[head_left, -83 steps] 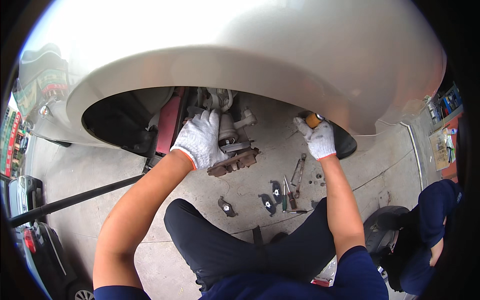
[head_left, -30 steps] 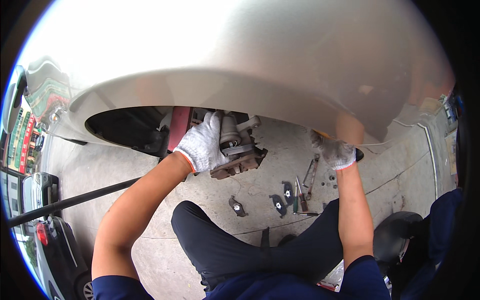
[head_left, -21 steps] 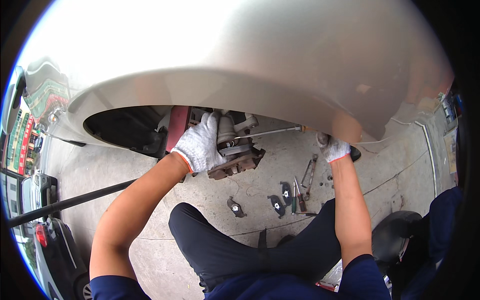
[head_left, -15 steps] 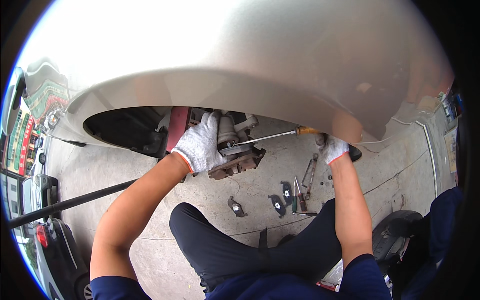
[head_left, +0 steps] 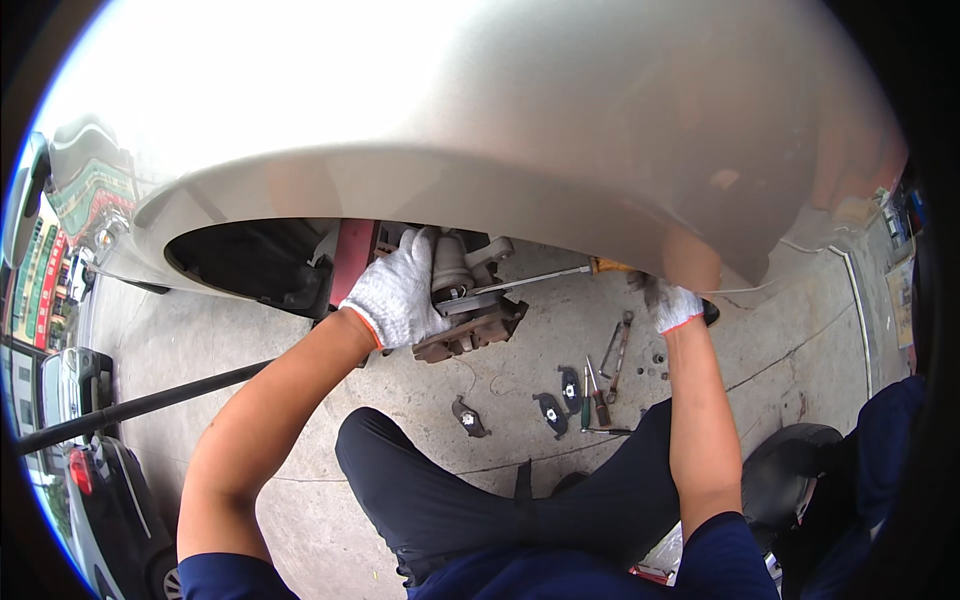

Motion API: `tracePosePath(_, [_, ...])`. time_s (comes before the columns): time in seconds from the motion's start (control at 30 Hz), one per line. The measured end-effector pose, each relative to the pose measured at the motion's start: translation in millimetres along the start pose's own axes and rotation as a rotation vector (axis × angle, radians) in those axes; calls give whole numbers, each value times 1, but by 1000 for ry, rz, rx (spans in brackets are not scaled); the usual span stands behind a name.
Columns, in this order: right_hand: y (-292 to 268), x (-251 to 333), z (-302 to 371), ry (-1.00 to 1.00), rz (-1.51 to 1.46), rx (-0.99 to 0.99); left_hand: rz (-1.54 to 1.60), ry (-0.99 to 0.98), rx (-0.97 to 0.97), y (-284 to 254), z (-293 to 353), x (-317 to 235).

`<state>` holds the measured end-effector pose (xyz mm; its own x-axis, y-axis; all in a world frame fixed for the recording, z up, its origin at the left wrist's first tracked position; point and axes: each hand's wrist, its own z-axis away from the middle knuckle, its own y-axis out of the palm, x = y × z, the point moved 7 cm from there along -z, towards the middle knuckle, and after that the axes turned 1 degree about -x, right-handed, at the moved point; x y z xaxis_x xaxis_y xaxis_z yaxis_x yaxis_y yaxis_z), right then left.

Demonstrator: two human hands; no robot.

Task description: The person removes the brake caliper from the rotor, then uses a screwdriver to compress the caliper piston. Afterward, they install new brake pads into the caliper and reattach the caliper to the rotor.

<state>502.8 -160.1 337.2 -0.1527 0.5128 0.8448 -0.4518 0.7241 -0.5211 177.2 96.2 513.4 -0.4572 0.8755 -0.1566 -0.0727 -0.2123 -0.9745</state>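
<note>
We clasp the rusty grey metal brake caliper [head_left: 453, 263] with the fingers [head_left: 413, 248] of our white-gloved left hand [head_left: 393, 292], below the curved silver car fender [head_left: 420, 185]; our white-gloved right hand [head_left: 664, 302] grips the yellow-handled steel screwdriver [head_left: 612, 266], its shaft reaching the caliper

There are two gloved hands [head_left: 392, 292], three screwdrivers [head_left: 610, 265], three brake pads [head_left: 468, 418] and perhaps four small round parts [head_left: 658, 358].
</note>
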Motion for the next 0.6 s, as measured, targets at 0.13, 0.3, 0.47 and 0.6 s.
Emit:
tracePosePath(0.13, [1, 10, 2, -223, -71, -56, 23, 34, -22, 0, 0, 0])
tracePosePath(0.3, [-10, 13, 17, -264, -382, -33, 63, 60, -95, 2, 1, 5])
tracePosePath(0.47, [-33, 69, 55, -836, 142, -332, 26, 123, -115, 10, -4, 7])
tracePosePath(0.6, [-26, -62, 3, -205, 23, -398, -15, 224, -146, 19, -15, 3])
